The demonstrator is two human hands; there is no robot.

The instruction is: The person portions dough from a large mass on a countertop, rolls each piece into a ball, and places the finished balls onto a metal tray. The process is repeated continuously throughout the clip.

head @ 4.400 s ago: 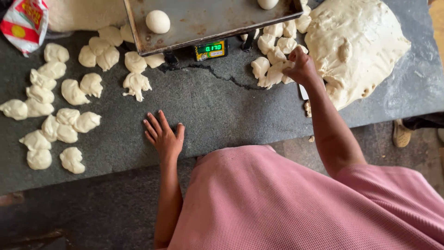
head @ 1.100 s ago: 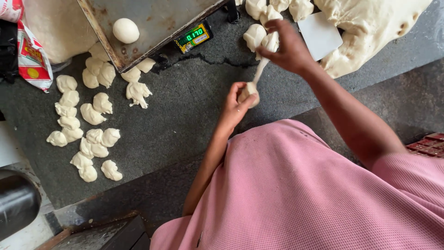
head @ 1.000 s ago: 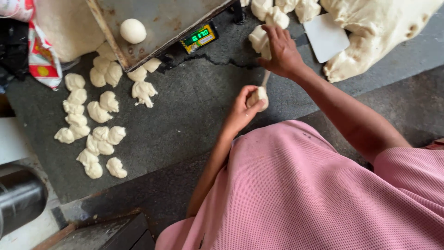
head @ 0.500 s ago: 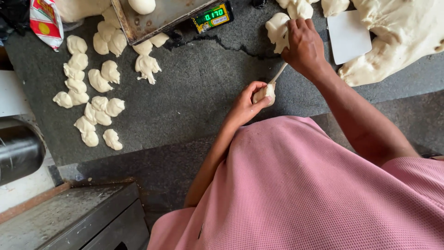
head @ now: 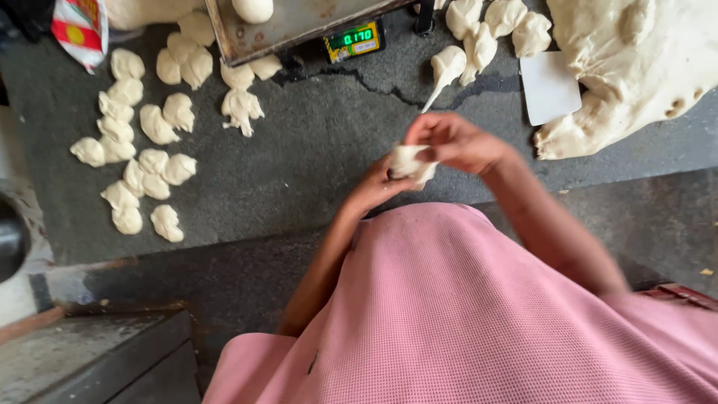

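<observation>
Surface (head: pixel 314 179): dark grey stone slab with a crack running below the scale; everything sits on it.
Dough mass (head: pixel 636 60): one big pale heap at the far right corner, torn and ragged along its near edge.
Tray (head: pixel 299 26): metal pan on top of the scale, holding one round ball (head: pixel 253 9) that is cut off by the picture's top edge.
Scale (head: pixel 351 41): one, its green display facing the person from under the tray.
Scraper (head: pixel 550 86): one flat white card, lying just beside the dough mass and touching its edge.
Packet (head: pixel 78 26): one red and white bag at the far left corner.
Left pieces (head: pixel 142 142): roughly seventeen cut lumps spread over the left of the surface and under the tray's corner; some overlap, so the count is loose.
Right pieces (head: pixel 490 30): four lumps between scale and dough mass, the nearest one stretched into a thin tail.
Right hand (head: pixel 460 142): grip closed, fingers pinching the top of the lump.
Left hand (head: pixel 378 187): grip cupped tight under the same lump.
Lump (head: pixel 411 161): one small piece, held in the air between both hands, above the surface's near edge.
</observation>
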